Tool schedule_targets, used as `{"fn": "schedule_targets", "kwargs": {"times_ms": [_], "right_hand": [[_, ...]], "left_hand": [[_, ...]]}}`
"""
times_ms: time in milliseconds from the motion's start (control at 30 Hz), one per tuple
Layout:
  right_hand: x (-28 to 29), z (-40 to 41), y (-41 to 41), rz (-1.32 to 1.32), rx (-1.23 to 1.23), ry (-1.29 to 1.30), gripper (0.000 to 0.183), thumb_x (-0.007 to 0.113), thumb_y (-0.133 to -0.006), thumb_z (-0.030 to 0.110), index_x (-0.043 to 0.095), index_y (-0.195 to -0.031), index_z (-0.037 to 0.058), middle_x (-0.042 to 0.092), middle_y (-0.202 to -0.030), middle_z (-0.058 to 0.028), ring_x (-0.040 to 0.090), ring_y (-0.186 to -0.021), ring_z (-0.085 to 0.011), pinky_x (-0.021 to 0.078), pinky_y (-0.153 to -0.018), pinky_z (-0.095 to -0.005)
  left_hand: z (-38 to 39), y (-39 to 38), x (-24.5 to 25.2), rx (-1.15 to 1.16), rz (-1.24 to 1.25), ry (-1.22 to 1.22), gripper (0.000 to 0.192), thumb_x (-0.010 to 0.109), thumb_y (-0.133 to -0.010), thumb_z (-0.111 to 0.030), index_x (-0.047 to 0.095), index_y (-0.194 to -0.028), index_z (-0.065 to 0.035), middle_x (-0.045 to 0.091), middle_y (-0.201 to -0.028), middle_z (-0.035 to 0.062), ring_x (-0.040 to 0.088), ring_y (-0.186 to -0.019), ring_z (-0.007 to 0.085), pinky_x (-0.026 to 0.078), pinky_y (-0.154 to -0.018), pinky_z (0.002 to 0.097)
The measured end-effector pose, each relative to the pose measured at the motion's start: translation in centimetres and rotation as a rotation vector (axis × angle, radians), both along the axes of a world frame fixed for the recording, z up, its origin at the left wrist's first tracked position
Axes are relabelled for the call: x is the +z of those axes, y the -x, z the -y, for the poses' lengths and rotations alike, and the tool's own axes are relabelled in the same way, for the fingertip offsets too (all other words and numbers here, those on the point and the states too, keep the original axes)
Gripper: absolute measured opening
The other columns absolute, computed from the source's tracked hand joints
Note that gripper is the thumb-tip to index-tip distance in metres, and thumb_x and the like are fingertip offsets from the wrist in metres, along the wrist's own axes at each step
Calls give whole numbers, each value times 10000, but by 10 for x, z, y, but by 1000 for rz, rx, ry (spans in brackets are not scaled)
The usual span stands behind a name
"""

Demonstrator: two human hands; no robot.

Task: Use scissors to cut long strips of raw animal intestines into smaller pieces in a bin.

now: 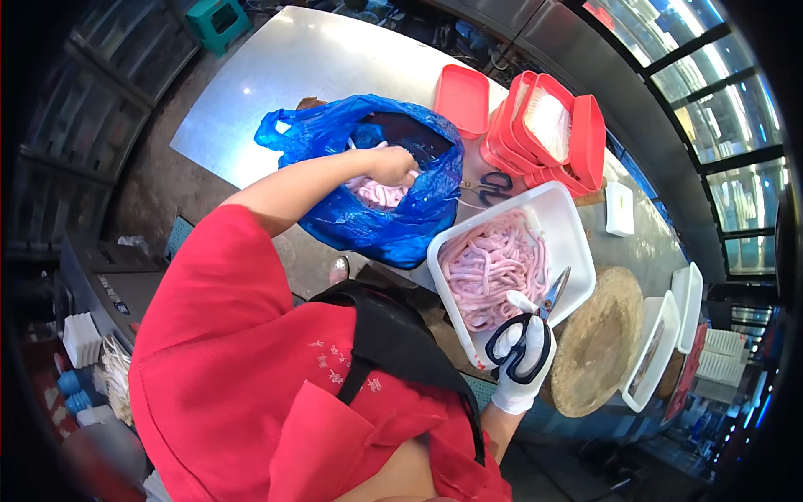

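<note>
My bare left hand (392, 166) reaches into a blue plastic bag (395, 232), its fingers closed on pale pink strands (376, 193) that look like raw intestine. My right hand (524, 348), in a white glove, grips black-handled scissors (518, 349). Their metal blades point up and away, over the near right part of a white plastic tub (574, 235). A tangled heap of long pink raw strands (492, 267) lies in this tub, to the left of the blades. The bag's mouth gapes around my left hand, and dark liquid or a dark inner surface shows inside.
A second pair of scissors (492, 187) lies between bag and tub. Behind stand red plastic containers (583, 144) and a red lid or tray (462, 100) on the metal table (301, 56). A round chopping block (599, 345), white trays (652, 357) and a small white dish (620, 209) stand at right.
</note>
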State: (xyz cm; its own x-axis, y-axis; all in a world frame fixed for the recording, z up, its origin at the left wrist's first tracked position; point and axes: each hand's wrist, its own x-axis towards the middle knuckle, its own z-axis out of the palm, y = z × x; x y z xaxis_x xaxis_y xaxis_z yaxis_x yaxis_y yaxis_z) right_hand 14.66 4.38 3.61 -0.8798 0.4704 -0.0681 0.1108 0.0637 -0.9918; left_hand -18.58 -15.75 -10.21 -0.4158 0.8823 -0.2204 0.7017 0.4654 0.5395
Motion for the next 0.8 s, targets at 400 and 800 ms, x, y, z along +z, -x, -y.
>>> {"fn": "schedule_targets", "kwargs": {"times_ms": [400,800], "right_hand": [[19,3,17,49,217,186,311,509,-982,149,605,-1182,-70,539,-620,9,485,-507,-66,356,-487,-193],[22,23,45,225,419,439,228,645,-917,109,617,-1101,-22,573,-727,-18,540,-580,-76,420,-513,-201]], "left_hand": [[60,-4,164,238,194,-336,243,462,-953,-69,597,-1133,23,651,-942,86,640,-862,162,551,-778,305],[48,-14,234,404,11,-307,256,448,-909,-61,638,-1071,-4,628,-834,44,584,-731,98,486,-605,231]]}}
